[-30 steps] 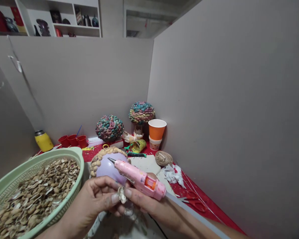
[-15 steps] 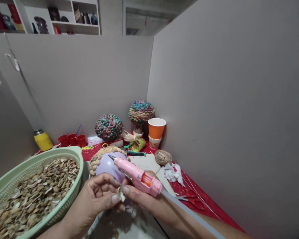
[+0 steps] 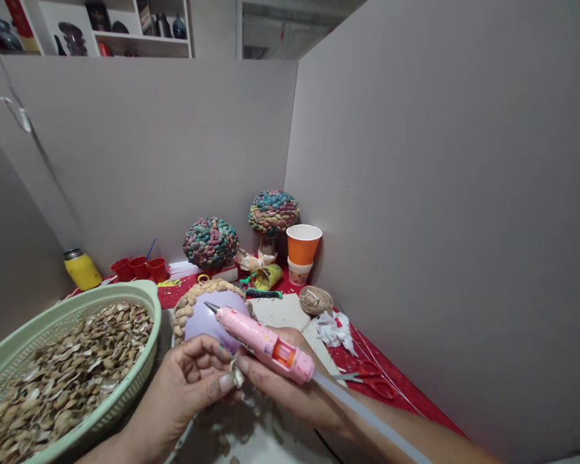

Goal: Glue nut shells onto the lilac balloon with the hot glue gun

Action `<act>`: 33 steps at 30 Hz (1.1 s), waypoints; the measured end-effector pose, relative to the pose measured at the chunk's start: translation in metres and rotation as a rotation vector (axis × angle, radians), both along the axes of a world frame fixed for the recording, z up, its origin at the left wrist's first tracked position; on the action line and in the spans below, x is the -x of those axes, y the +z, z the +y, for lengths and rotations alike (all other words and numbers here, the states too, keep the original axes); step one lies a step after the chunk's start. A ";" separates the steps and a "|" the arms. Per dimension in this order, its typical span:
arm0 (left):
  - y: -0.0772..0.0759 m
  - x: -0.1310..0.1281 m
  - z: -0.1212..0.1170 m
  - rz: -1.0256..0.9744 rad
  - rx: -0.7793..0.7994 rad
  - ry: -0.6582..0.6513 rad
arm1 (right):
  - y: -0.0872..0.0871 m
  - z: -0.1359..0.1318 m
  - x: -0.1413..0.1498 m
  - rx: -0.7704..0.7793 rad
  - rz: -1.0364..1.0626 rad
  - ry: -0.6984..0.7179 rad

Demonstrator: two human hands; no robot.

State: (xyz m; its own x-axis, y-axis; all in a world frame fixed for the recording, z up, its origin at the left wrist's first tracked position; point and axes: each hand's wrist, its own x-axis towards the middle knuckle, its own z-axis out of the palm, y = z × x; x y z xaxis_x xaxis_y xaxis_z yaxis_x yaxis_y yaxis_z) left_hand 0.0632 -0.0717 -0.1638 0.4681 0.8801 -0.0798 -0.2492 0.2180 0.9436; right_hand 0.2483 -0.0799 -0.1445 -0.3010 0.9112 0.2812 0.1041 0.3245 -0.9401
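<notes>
My right hand (image 3: 275, 374) is wrapped round a pink hot glue gun (image 3: 261, 341), its metal nozzle pointing up and left and a long clear glue stick (image 3: 372, 412) sticking out the back. Between the thumb and fingers of my left hand (image 3: 193, 374) is a small pale piece of nutshell (image 3: 236, 374); my right thumb tip is close beside it. Just beyond both hands sits a lilac balloon (image 3: 203, 322), with tan nutshells (image 3: 186, 299) stuck round its far and left edge. Its near side is hidden by my hands.
A green basket (image 3: 152, 309) full of nutshells stands at left. Behind are red cups (image 3: 157, 269), two colourful shell-covered balls (image 3: 210, 243), an orange paper cup (image 3: 303, 245) and twine (image 3: 316, 299). Red-handled scissors (image 3: 377, 385) lie at right. Grey panels (image 3: 415, 193) enclose the table.
The view has tilted slightly, so the background sits a little higher. Both hands keep nearly the same pose, with the glue gun and the shell piece still held.
</notes>
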 end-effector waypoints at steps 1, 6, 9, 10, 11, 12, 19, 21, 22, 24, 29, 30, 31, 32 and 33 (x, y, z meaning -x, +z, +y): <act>0.000 0.000 0.000 0.002 0.001 0.004 | 0.000 0.000 0.000 0.010 0.010 0.011; 0.004 -0.002 -0.001 -0.042 -0.009 -0.022 | -0.010 0.005 -0.001 0.236 0.120 0.137; 0.008 -0.003 -0.003 -0.083 0.010 -0.044 | -0.016 0.008 0.000 0.360 0.195 0.214; 0.009 -0.003 -0.003 -0.093 0.019 -0.050 | -0.018 0.009 0.000 0.378 0.208 0.219; 0.009 -0.003 -0.004 -0.102 0.024 -0.055 | -0.019 0.010 0.000 0.390 0.215 0.218; 0.009 -0.003 -0.004 -0.106 0.025 -0.058 | -0.019 0.010 0.001 0.396 0.220 0.217; 0.001 0.002 -0.002 -0.038 -0.029 0.030 | -0.013 0.005 0.001 0.278 0.240 0.148; 0.001 0.002 -0.002 0.016 -0.053 0.066 | -0.008 0.003 0.000 0.209 0.173 0.094; 0.002 0.002 -0.002 0.043 -0.065 0.084 | -0.007 0.002 -0.001 0.172 0.142 0.077; 0.004 0.001 -0.003 0.090 -0.084 0.122 | -0.005 0.001 -0.002 0.094 0.091 0.061; 0.005 -0.001 -0.003 0.136 -0.086 0.169 | -0.013 0.004 -0.001 -0.045 -0.017 -0.001; 0.004 -0.001 -0.003 0.136 -0.087 0.162 | -0.015 0.004 -0.001 -0.051 -0.016 -0.004; 0.004 -0.001 -0.003 0.128 -0.090 0.152 | -0.016 0.004 -0.001 -0.044 -0.003 -0.002; 0.004 -0.001 -0.003 0.113 -0.094 0.141 | -0.017 0.004 -0.001 -0.019 0.028 0.006; 0.004 0.000 -0.003 0.090 -0.102 0.131 | -0.016 0.004 -0.001 0.018 0.069 0.016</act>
State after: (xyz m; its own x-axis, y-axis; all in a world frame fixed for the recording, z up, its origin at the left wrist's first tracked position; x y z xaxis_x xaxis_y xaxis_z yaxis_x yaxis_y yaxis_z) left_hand 0.0635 -0.0745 -0.1598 0.3437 0.9388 -0.0236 -0.1830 0.0916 0.9788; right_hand 0.2489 -0.0760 -0.1610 -0.2962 0.9117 0.2849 0.0341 0.3082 -0.9507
